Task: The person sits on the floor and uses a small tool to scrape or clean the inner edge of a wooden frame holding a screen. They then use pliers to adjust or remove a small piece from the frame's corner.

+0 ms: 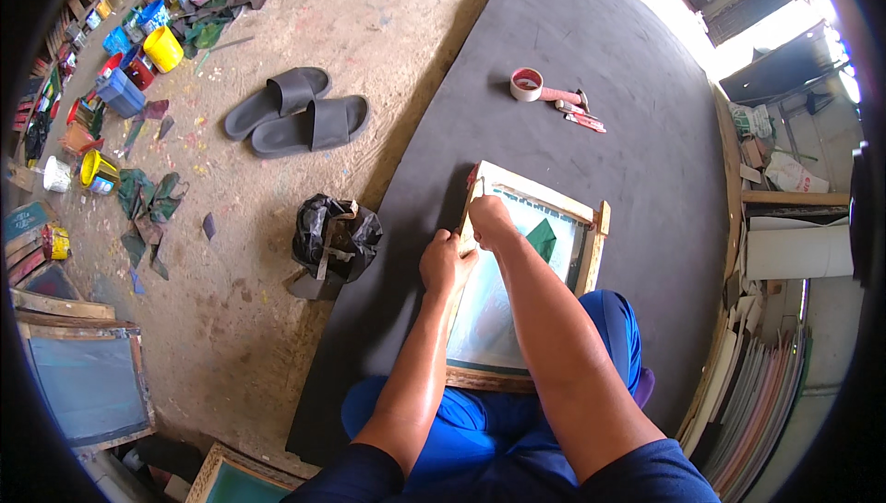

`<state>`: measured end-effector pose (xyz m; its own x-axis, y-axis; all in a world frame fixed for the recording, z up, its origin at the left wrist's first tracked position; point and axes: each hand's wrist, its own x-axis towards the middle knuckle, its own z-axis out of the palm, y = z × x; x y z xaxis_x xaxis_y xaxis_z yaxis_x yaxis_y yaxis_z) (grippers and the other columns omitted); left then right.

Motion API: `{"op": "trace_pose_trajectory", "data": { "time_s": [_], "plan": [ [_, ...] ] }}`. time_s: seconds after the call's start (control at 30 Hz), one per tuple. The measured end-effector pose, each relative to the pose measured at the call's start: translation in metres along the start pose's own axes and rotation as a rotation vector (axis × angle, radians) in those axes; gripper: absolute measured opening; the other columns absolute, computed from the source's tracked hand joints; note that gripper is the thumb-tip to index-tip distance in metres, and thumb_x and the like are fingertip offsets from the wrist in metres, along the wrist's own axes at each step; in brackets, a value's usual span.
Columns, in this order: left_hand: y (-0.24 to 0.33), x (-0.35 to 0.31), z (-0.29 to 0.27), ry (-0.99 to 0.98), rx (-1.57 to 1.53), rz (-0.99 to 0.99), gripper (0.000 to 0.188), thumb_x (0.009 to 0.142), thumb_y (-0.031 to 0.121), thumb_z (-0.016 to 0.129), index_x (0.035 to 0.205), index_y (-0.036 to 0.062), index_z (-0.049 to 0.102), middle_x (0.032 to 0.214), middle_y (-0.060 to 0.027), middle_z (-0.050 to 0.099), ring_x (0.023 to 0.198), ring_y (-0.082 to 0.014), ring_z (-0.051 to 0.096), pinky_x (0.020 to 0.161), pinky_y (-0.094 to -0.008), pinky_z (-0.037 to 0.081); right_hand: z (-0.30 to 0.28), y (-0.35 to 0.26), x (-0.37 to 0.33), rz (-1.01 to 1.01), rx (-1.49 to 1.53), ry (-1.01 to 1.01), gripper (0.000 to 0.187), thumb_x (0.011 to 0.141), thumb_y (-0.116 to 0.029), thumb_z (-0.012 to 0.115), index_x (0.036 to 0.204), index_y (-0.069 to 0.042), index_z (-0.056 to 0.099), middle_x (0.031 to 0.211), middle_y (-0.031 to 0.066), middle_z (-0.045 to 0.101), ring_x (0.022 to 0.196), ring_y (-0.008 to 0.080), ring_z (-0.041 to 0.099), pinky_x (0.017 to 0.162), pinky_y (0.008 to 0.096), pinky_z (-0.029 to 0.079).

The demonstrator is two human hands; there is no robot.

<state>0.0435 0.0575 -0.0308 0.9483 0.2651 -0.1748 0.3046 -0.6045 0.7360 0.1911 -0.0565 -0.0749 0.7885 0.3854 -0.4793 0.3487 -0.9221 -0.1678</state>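
A wooden screen-printing frame [581,263] with pale mesh lies on a dark grey mat [600,51] in front of me, its near end over my blue-clad knees. A dark green patch [543,237] sits on the mesh. My left hand [447,261] grips the frame's left rail, fingers closed over the wood. My right hand [488,220] rests just beyond it at the far left corner, pinching a thin small tool that I cannot make out clearly.
A roll of red tape [526,84] and small tools [580,113] lie farther up the mat. A black plastic bag [334,237] and grey sandals [295,112] sit on the dirt floor to the left, with paint pots [162,48] and spare frames [88,378] beyond.
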Motion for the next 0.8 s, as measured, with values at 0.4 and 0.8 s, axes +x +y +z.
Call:
{"op": "trace_pose_trajectory", "data": {
  "time_s": [0.4,0.8],
  "plan": [
    [-0.016,-0.002,-0.002,0.038,-0.028,0.023,0.04,0.083,0.033,0.082,0.11,0.0052,0.074,0.104,-0.0106,0.066,0.097,-0.0325,0.07,0.083,-0.0468,0.059,-0.072,-0.086,-0.026,0.927,1.289,-0.066,0.009,0.094,-0.014,0.061,0.089,-0.007,0.058,0.075,0.0033,0.055,0.063,0.0175,0.058,0.053,0.0378,0.047],
    [-0.016,0.004,0.0,0.034,-0.021,0.024,0.041,0.08,0.035,0.08,0.105,0.0028,0.075,0.104,-0.013,0.066,0.094,-0.0344,0.071,0.081,-0.0471,0.057,-0.103,-0.072,-0.065,0.592,0.713,-0.088,0.047,0.109,-0.039,0.046,0.109,0.004,0.065,0.084,0.0153,0.069,0.073,0.0322,0.068,0.062,0.049,0.053]
  ]
}}
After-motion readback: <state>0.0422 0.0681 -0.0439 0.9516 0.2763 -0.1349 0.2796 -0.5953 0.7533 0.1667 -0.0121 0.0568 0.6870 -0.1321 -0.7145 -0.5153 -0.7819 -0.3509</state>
